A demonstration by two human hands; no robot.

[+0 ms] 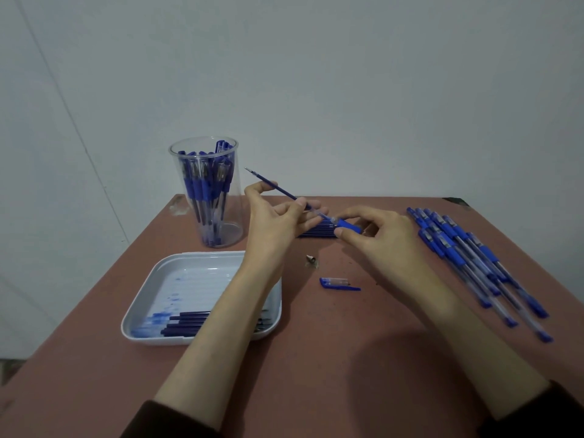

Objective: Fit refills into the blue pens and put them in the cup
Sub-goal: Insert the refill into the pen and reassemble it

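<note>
Dim flat light, soft shadows, edges warped.

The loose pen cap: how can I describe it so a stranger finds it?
Find the white tray on the table. Right of it, between the forearms, lies the pen cap. It is far shorter than the full pens farther right.

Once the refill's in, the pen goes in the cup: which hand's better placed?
Left, probably. The left hand, pinching the refill, is right beside the clear cup; the right hand, gripping the pen barrel, would have to cross over.
</note>
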